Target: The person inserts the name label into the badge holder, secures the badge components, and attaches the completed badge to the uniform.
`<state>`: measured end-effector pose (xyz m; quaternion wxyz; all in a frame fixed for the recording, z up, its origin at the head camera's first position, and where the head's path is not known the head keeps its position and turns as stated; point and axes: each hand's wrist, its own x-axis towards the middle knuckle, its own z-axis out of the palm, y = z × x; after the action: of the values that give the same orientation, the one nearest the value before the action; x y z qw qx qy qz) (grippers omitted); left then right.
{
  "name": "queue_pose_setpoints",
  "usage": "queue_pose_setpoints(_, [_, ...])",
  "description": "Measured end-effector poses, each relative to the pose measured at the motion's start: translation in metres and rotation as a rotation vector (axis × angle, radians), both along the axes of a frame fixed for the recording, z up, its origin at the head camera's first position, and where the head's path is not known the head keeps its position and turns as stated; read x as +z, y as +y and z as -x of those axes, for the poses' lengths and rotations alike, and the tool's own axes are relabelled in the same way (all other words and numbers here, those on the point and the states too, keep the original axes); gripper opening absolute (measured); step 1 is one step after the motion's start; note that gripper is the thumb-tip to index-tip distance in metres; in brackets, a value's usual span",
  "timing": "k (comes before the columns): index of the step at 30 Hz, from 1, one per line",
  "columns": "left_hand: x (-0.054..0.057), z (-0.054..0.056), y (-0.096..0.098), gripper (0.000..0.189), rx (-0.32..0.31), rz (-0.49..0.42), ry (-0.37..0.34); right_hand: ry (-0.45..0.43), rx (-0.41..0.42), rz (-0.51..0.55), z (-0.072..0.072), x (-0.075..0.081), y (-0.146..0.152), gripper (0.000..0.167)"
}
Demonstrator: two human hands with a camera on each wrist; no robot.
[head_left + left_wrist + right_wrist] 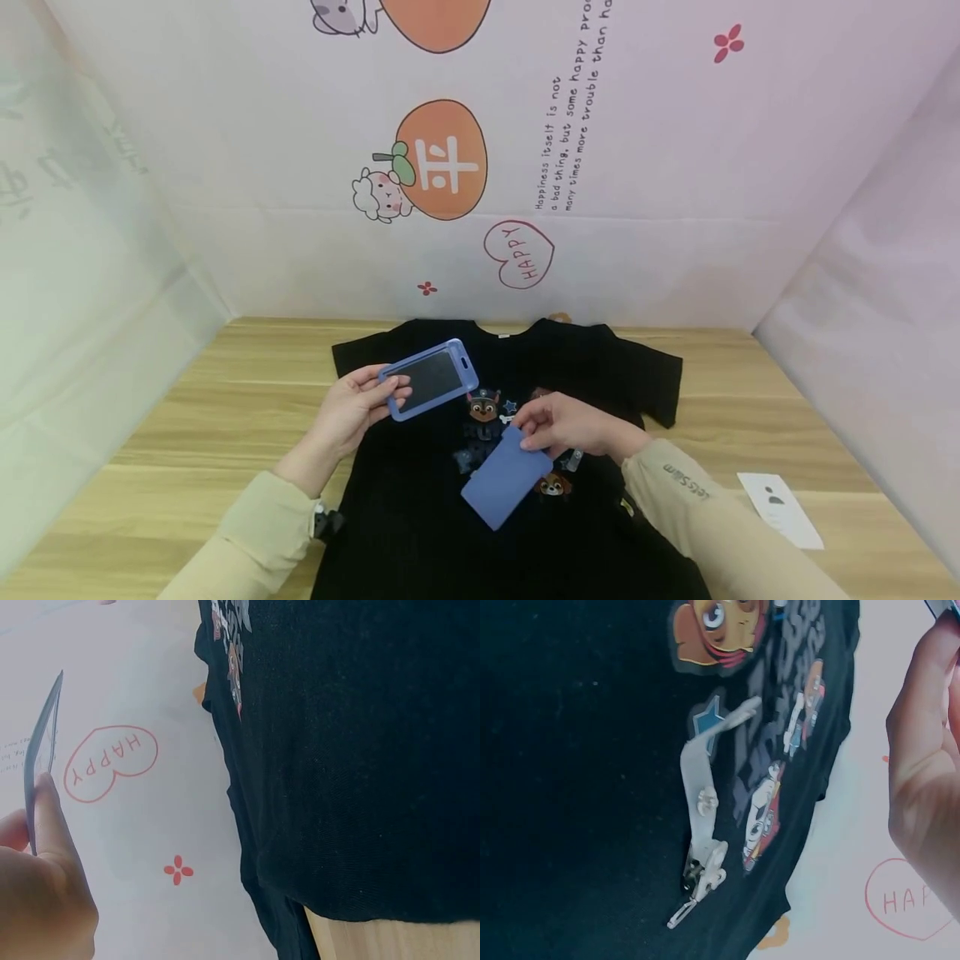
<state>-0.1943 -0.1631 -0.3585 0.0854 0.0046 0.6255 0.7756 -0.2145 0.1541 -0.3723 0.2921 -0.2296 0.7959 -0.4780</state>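
Note:
My left hand (348, 410) pinches a blue badge holder (431, 382), a rounded frame with a dark window and a slot at its upper right end. In the left wrist view the same badge holder (42, 750) shows nearly edge-on between thumb and fingers. My right hand (566, 423) grips a plain blue cover plate (506, 479) by its upper edge, tilted over the shirt. Only a corner of that plate enters the right wrist view. Beneath both hands a black T-shirt (420, 517) with cartoon dog prints lies spread out.
A whitish strap with a metal clip (699, 795) lies on the shirt. To the right, a white card (780, 510) with a person icon rests on the wooden table (172, 467). Printed white cloth (637, 267) stands behind the table and at both sides.

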Motion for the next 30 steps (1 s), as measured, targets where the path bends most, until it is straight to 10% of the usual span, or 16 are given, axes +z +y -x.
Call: queue_pose_setpoints(30, [-0.005, 0.002, 0.014, 0.022, -0.003, -0.029, -0.024, 0.014, -0.068, -0.103, 0.005, -0.023, -0.016, 0.022])
